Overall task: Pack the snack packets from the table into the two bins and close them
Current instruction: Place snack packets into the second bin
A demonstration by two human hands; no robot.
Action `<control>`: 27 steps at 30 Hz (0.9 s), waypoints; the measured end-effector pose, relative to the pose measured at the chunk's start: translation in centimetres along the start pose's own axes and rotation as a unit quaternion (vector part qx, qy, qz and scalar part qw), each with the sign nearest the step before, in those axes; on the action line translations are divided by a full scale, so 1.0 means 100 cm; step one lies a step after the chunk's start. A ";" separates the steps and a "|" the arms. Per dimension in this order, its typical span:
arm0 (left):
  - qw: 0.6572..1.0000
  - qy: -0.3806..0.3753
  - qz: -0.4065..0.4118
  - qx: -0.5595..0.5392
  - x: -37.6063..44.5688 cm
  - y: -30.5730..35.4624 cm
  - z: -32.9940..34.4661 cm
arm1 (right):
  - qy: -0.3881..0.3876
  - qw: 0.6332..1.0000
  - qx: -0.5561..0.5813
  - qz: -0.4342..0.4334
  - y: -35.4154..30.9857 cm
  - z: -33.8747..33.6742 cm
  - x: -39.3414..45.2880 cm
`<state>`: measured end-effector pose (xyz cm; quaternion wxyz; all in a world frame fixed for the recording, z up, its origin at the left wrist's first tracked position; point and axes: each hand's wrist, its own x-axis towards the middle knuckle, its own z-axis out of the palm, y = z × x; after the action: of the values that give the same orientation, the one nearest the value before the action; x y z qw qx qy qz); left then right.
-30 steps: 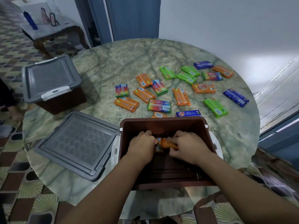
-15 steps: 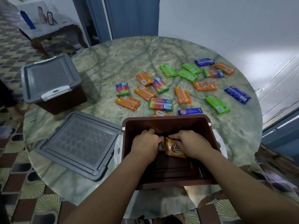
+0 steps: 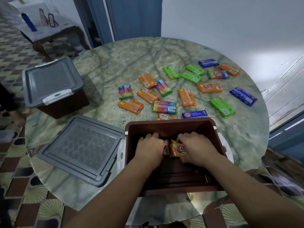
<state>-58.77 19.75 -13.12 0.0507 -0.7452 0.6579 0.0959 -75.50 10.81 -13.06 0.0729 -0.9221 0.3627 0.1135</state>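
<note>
**Two bins, one open, packets going in**

Two brown bins: the open bin [image 3: 171, 127] (its grey lid [image 3: 82, 149] lies beside it) and a closed bin [image 3: 54, 89]. Seventeen snack packets [image 3: 164, 107] lie on the marble table [image 3: 115, 63]. Inside the open bin, left hand [image 3: 150, 149] and right hand [image 3: 198, 149] each grip an orange packet [image 3: 176, 148].

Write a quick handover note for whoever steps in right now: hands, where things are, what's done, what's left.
Left hand and right hand are both inside the open brown plastic bin, each gripping orange snack packets.
Its grey lid lies on the round marble table to the left.
The second brown bin with grey lid sits closed at far left.
Done: a few packets binned.
Left: about seventeen loose packets beyond the bin; pack them, then close the bin.
</note>
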 end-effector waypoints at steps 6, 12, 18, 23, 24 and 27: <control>1.000 0.002 0.011 -0.009 0.002 -0.003 0.005 | 0.008 0.999 -0.016 -0.049 -0.002 -0.003 0.002; 1.000 0.002 0.031 -0.002 0.003 -0.003 0.007 | 0.013 0.997 -0.024 -0.074 -0.004 -0.004 0.005; 0.999 -0.016 0.031 -0.022 0.003 -0.004 0.004 | 0.026 0.997 -0.023 -0.075 -0.003 -0.001 0.005; 0.989 0.046 0.045 -0.131 -0.012 -0.006 -0.025 | 0.187 0.977 0.070 -0.072 -0.001 -0.009 0.001; 0.986 0.098 0.050 -0.126 -0.014 -0.007 -0.033 | 0.251 0.963 0.074 -0.073 0.000 -0.013 0.002; 0.964 0.253 0.049 -0.070 -0.007 -0.019 -0.050 | 0.330 0.941 0.067 -0.035 0.008 -0.030 0.010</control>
<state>-56.60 19.64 -8.17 -0.1743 -0.7137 0.6767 -0.0480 -74.87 8.94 -10.47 0.0147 -0.9131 0.3405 -0.2238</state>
